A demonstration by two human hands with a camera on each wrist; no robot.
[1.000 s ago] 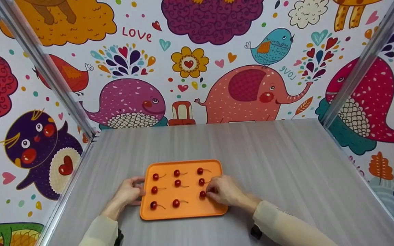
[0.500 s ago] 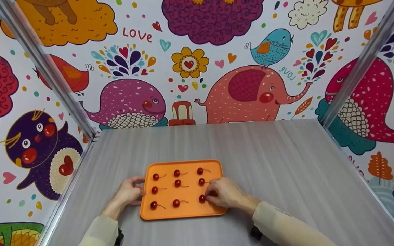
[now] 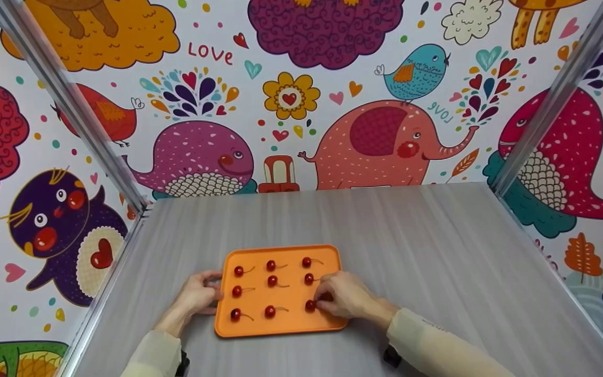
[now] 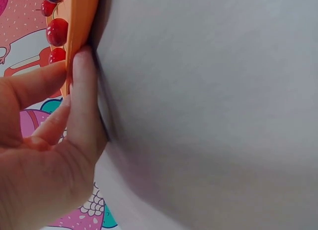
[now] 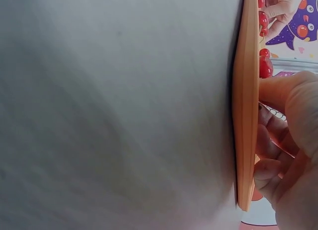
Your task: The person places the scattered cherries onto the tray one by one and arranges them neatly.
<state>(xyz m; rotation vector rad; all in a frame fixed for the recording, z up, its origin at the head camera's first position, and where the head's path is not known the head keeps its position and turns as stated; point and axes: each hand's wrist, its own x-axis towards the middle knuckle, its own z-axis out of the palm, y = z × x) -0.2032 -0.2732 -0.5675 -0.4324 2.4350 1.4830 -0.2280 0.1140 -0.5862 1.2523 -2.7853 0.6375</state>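
Observation:
An orange tray [image 3: 291, 327] lies on the table with several red stemmed cherries spread over it in three loose columns. My left hand [image 3: 197, 294] grips the tray's left rim; the left wrist view shows a thumb and a finger [image 4: 83, 91] on either side of that rim. Over the tray's right side, my right hand [image 3: 344, 295] pinches the cherry [image 3: 310, 305] at the near end of the right column, its stem hidden by the fingers. A cherry [image 3: 309, 278] sits just beyond that hand. In the right wrist view, fingers [image 5: 268, 175] curl behind the tray wall.
The grey wood-grain table [image 3: 437, 251] spreads around the tray. Walls printed with cartoon animals rise at the back and sides, with metal posts [image 3: 542, 104] in the corners.
My right hand has brought the pinched cherry slightly toward the tray's near edge, mostly in the first half second. My left hand stays at the rim, and the other cherries have not moved.

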